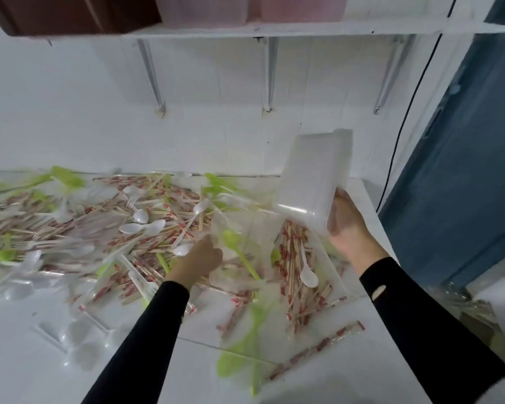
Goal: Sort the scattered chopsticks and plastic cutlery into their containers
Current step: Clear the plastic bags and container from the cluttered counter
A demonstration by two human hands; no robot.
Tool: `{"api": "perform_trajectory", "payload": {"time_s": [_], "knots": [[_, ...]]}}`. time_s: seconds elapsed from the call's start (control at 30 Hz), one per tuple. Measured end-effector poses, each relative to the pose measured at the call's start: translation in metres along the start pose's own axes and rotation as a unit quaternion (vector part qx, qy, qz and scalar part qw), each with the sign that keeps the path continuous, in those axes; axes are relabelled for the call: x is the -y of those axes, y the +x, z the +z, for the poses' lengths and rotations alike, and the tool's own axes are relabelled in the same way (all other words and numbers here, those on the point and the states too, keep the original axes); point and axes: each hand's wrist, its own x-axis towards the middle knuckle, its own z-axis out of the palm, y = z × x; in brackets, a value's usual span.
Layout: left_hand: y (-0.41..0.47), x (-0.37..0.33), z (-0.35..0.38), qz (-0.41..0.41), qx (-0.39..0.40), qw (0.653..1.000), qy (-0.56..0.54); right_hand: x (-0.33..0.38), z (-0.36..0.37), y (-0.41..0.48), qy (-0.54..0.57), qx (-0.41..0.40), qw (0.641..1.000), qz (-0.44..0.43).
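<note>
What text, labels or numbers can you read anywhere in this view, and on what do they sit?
Nothing here can be read.
Red print on the chopstick wrappers: too blurred to read.
The clear container held by the right hand: no label shows.
The tubs on the shelf above: no text shows.

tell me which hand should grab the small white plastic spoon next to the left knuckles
Left. The left hand is right beside the white plastic spoon, while the right hand grips the tilted clear plastic container.
</note>
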Motion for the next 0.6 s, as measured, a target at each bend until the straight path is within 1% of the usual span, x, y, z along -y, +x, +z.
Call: {"api": "perform_trajectory", "payload": {"time_s": [0.03,0.07,0.13,0.17,0.23,0.27,0.3,0.33,0.4,0.43,0.5,0.53,0.6], "knots": [[0.000,-0.001,-0.002,0.009,-0.018,1.000,-0.008,-0.003,-0.003,0.005,0.003,0.001,1.000,0.005],[-0.001,-0.004,-0.005,0.020,-0.035,0.997,-0.060,-0.005,-0.004,0.007,0.013,0.001,1.000,0.009],[-0.003,-0.005,-0.018,0.034,-0.082,0.977,-0.194,-0.005,-0.004,0.004,0.024,0.005,0.999,0.023],[-0.005,-0.005,-0.025,0.025,-0.080,0.964,-0.251,-0.005,-0.005,0.006,0.027,0.008,0.999,0.025],[-0.006,-0.005,-0.036,-0.006,-0.024,0.935,-0.353,0.000,-0.002,0.003,0.034,0.012,0.999,0.023],[-0.009,-0.008,-0.037,-0.014,0.015,0.912,-0.410,0.003,-0.001,0.001,0.039,0.022,0.999,0.022],[-0.014,-0.013,-0.036,-0.019,0.045,0.893,-0.447,0.004,0.000,0.001,0.037,0.026,0.999,0.020],[-0.018,-0.018,-0.033,-0.022,0.067,0.882,-0.465,0.006,0.000,0.000,0.040,0.029,0.999,0.020],[-0.020,-0.023,-0.024,-0.037,0.070,0.873,-0.481,0.004,-0.001,0.005,0.058,0.035,0.997,0.024],[-0.019,-0.024,-0.022,-0.044,0.058,0.863,-0.500,0.004,-0.001,0.007,0.057,0.046,0.997,0.031],[-0.018,-0.023,-0.023,-0.043,0.047,0.816,-0.575,0.005,0.000,0.004,0.065,0.084,0.993,0.042],[-0.017,-0.020,-0.025,-0.034,0.051,0.784,-0.618,0.007,0.001,0.000,0.060,0.098,0.992,0.048],[-0.020,-0.020,-0.032,0.004,0.083,0.731,-0.678,0.009,0.002,-0.006,0.082,0.112,0.989,0.058]]}}
